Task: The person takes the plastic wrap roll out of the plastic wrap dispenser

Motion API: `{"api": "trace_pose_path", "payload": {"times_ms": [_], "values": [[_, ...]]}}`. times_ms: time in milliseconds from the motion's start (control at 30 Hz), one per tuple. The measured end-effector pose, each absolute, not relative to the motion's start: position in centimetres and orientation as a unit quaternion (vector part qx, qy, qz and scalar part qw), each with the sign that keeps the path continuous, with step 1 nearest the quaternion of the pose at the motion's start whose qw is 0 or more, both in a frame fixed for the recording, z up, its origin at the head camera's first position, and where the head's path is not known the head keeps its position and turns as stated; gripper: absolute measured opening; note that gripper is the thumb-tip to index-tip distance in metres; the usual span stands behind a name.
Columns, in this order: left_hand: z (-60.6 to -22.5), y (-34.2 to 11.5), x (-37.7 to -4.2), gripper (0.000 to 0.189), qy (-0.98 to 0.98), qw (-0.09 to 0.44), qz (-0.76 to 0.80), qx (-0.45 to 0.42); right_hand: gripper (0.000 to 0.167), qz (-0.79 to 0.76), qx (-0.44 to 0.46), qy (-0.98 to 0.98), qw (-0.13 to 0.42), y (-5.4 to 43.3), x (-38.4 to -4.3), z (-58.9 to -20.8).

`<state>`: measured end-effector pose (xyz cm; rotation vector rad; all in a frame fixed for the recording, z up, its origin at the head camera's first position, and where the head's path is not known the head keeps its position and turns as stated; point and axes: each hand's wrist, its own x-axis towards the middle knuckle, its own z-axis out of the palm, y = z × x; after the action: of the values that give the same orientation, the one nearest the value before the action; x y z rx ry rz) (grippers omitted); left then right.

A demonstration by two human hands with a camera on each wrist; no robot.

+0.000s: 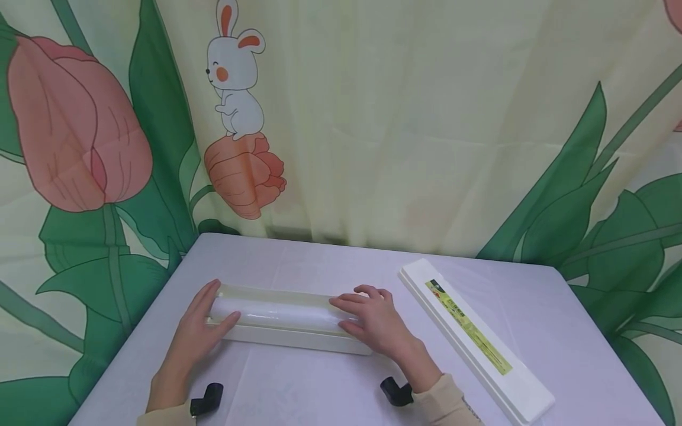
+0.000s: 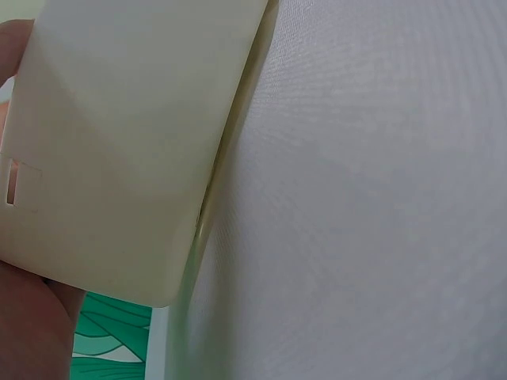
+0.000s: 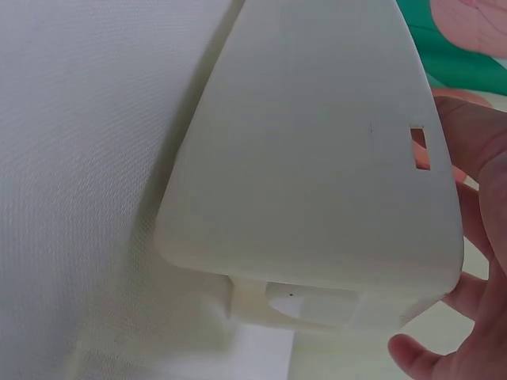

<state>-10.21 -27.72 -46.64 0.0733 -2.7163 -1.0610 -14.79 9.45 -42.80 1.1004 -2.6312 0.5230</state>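
An open white plastic cling film dispenser box (image 1: 298,341) lies across the table, its plain front wall (image 2: 135,134) filling much of the left wrist view. Inside it rests a glossy white roll of cling film (image 1: 282,313). My left hand (image 1: 194,334) is at the left end, fingers extended along the box end and thumb over the front edge by the roll. At the other end, my right hand (image 1: 380,319) has index finger and thumb over the roll, with its other fingers spread and raised. Skin shows through a small slot (image 3: 421,149) in the front wall.
To the right, the long white lid (image 1: 527,384) with a green and yellow label (image 1: 469,325) lies diagonally. A white cloth (image 1: 298,390) covers the table. Behind it hangs a curtain (image 1: 405,130) printed with tulips and a rabbit. Black devices (image 1: 208,399) sit at both wrists.
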Motion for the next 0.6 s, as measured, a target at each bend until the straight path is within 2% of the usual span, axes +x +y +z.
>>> {"api": "trace_pose_path", "payload": {"times_ms": [167,367,600], "values": [[-46.6,-27.7,-10.2,0.089,-0.925,0.117,-0.361,0.021,0.041,0.152,0.386,-0.902,0.122,9.2,-14.9,-42.8],[-46.7,-27.7,-10.3,0.089,-0.924,0.119,-0.364,0.018,0.04,0.125,0.39,-0.908,0.093,8.9,-15.0,-42.7],[-46.6,-27.6,-10.2,0.088,-0.925,0.121,-0.36,0.018,0.05,0.124,0.395,-0.909,0.056,8.3,-15.5,-42.6]]}}
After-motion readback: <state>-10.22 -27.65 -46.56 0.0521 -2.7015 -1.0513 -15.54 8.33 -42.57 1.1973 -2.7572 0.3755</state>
